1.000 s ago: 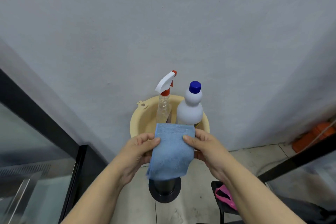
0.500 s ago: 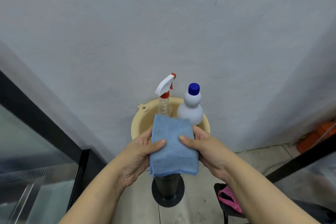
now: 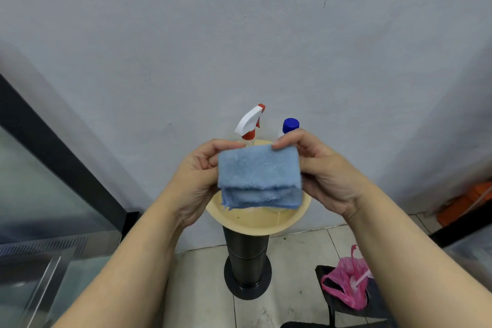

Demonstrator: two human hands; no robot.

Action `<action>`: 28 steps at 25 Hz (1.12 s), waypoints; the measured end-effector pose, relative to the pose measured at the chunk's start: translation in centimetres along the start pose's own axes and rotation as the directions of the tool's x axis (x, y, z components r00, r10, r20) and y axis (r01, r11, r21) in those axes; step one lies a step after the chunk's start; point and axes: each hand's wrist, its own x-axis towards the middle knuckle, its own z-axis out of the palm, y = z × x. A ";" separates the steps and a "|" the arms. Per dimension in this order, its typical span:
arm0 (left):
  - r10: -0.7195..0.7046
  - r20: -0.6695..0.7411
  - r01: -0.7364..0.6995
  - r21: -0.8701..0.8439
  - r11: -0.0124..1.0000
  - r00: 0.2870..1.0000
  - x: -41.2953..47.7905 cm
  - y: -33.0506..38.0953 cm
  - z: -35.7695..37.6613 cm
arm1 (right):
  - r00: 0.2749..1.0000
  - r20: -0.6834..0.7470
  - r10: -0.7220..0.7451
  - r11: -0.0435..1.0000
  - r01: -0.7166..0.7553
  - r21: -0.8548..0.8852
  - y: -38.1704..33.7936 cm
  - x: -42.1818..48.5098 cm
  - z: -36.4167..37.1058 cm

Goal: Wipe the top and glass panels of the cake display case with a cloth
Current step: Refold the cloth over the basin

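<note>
A folded blue cloth [image 3: 259, 177] is held up in front of me, above a beige basin [image 3: 255, 224]. My left hand [image 3: 198, 181] grips its left edge and my right hand [image 3: 324, 173] pinches its top right corner and right edge. The cloth is doubled over, with layered fringed edges along the bottom. The glass display case [image 3: 40, 208] with its black frame runs along the left side, away from both hands.
In the basin stand a spray bottle [image 3: 250, 122] with a white and red trigger and a white bottle with a blue cap [image 3: 290, 125]. The basin sits on a black cylindrical stand [image 3: 246, 261]. A pink plastic bag [image 3: 346, 282] lies on a dark stool at lower right. A grey wall is behind.
Both hands have folded the cloth once more into a wider, shorter pad and lifted it higher, so it now hides most of the two bottles.
</note>
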 end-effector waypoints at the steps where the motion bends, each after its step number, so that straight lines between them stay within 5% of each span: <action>1: -0.037 0.021 0.037 0.028 0.999 0.999 -0.1 -0.3 -0.3 | 1.000 -0.008 0.017 1.000 -0.017 -0.003 0.3 0.1 -0.1; 4: -0.168 0.079 0.160 0.099 0.982 0.983 -0.9 -1.1 -1.1 | 0.996 -0.018 0.086 0.995 -0.084 0.055 1.3 0.2 0.0; 9: -0.154 0.216 0.219 -0.321 0.921 0.964 -1.7 -0.6 -2.4 | 0.995 0.032 0.091 0.980 -0.096 0.176 1.7 0.2 -0.4; 12: -0.151 0.073 0.159 -0.111 0.981 0.986 -1.5 -1.0 -1.6 | 0.993 -0.102 0.064 0.995 -0.071 -0.065 2.2 0.6 0.5; 16: -0.073 -0.166 0.070 -0.023 0.997 0.983 -1.1 -1.7 -0.4 | 0.977 -0.208 0.056 0.995 -0.073 -0.075 3.9 0.9 1.0; 19: -0.095 -0.140 0.113 0.120 0.986 0.986 -1.2 -2.4 -0.9 | 0.968 -0.239 0.073 0.941 -0.146 -0.305 4.5 0.7 0.6; 22: -0.094 -0.081 0.116 0.341 0.933 0.992 -0.8 -2.4 -1.4 | 0.966 -0.254 -0.058 0.794 -0.110 -0.598 3.9 0.8 0.7; 28: -0.134 0.007 0.122 0.381 0.917 0.991 -0.4 -2.4 -1.0 | 0.980 -0.198 0.022 0.802 -0.135 -0.581 4.9 0.6 0.4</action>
